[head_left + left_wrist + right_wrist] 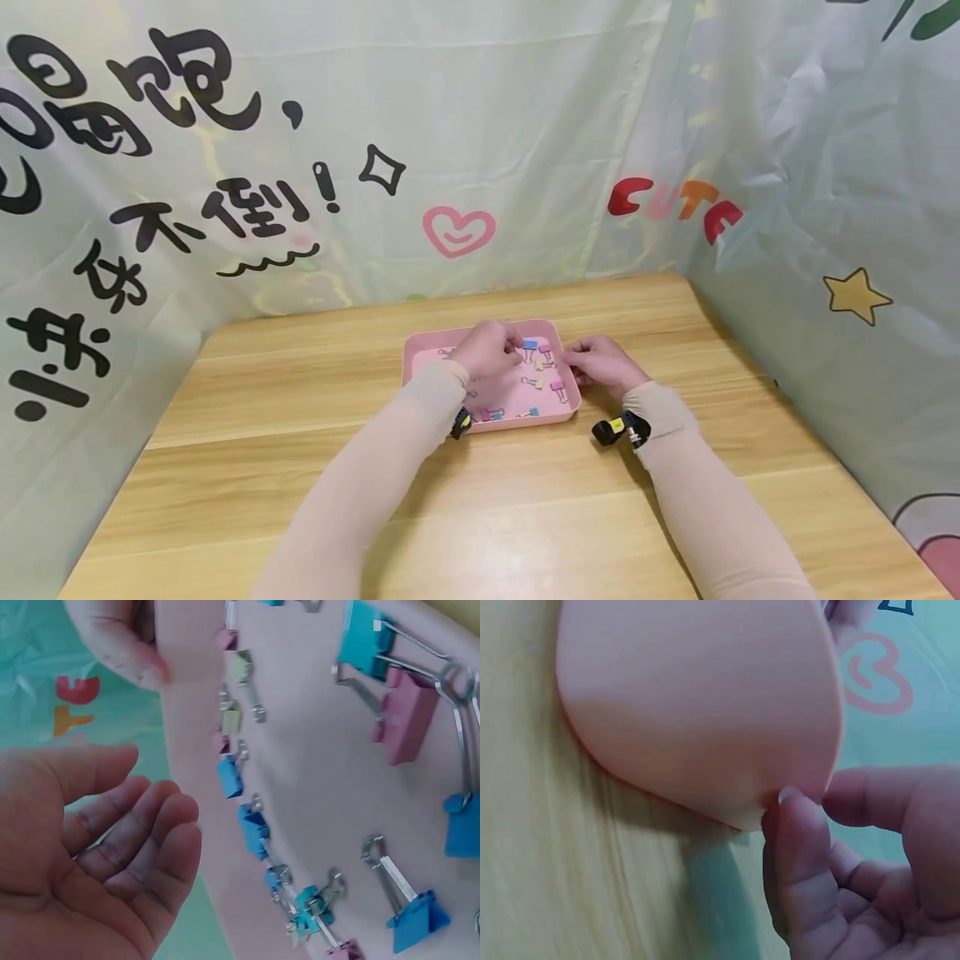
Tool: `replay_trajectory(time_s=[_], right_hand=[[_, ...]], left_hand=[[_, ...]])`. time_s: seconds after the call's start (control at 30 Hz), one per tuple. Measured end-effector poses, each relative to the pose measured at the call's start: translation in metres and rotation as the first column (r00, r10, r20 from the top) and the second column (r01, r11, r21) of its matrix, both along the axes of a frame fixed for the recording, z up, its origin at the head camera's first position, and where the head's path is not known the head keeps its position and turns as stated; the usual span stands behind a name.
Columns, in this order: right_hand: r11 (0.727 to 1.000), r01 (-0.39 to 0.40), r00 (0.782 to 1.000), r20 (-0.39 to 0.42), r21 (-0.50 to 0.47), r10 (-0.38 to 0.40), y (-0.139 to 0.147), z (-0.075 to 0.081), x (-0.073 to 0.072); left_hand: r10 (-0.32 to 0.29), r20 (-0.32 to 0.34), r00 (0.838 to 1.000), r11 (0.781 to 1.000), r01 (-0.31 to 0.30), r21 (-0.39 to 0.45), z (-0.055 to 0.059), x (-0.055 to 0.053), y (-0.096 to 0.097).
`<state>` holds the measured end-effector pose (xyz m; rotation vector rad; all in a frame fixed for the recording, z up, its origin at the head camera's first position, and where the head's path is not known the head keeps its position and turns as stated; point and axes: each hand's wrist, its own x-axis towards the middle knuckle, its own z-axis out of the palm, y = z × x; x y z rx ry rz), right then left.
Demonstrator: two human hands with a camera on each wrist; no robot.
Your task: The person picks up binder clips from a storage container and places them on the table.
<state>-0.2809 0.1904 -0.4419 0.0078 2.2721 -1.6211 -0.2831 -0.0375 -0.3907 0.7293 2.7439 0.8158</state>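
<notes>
A pink tray [491, 425] on the table holds several small binder clips in blue, pink, teal and pale yellow-green. My left hand [487, 348] is over the tray; its fingers [161, 825] are loosely bent, with nothing between them and the thumb. A blue binder clip [420, 921] and a pink binder clip [407, 716] lie on the tray floor beyond that hand. At the tray's right side, my right hand [602, 364] pinches the edge between thumb and finger. The right wrist view shows a fingertip [799, 817] against the outer wall.
The wooden table [270, 400] extends around the tray. A printed cloth [525, 125] hangs behind and along the sides. Black wrist cameras [611, 429] are strapped at both sleeves.
</notes>
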Motion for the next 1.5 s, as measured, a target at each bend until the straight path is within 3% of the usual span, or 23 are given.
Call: replay_trajectory(time_s=[0.23, 0.5, 0.77, 1.0, 1.13, 1.27, 1.5], right_hand=[[0.999, 0.03, 1.0, -0.004, -0.028, -0.03, -0.001, -0.002, -0.001], [0.999, 0.034, 0.999, 0.001, -0.024, -0.034, -0.001, -0.002, 0.0], [1.0, 0.029, 1.0, -0.007, -0.013, -0.029, 0.0, 0.001, 0.001], [1.0, 0.014, 1.0, -0.009, -0.028, -0.015, 0.0, -0.001, -0.001], [0.999, 0.008, 1.0, 0.003, -0.037, -0.008, 0.0, -0.003, -0.002], [0.999, 0.001, 1.0, -0.002, -0.032, -0.001, 0.0, -0.004, -0.001], [1.0, -0.008, 1.0, -0.011, -0.005, 0.008, 0.001, -0.004, -0.001]], left_hand=[[-0.047, 0.029, 0.998, 0.996, 0.049, -0.081, -0.011, -0.006, 0.009], [-0.135, 0.007, 0.991, 0.975, 0.134, -0.178, -0.008, -0.016, 0.022], [-0.23, -0.017, 0.973, 0.918, 0.211, -0.335, -0.017, -0.024, 0.033], [-0.284, 0.032, 0.958, 0.882, 0.274, -0.383, -0.021, -0.024, 0.041], [-0.306, 0.008, 0.952, 0.864, 0.282, -0.417, -0.025, -0.021, 0.042], [-0.32, -0.011, 0.947, 0.863, 0.287, -0.417, -0.028, -0.018, 0.042], [-0.305, -0.018, 0.952, 0.89, 0.278, -0.362, -0.033, -0.018, 0.041]])
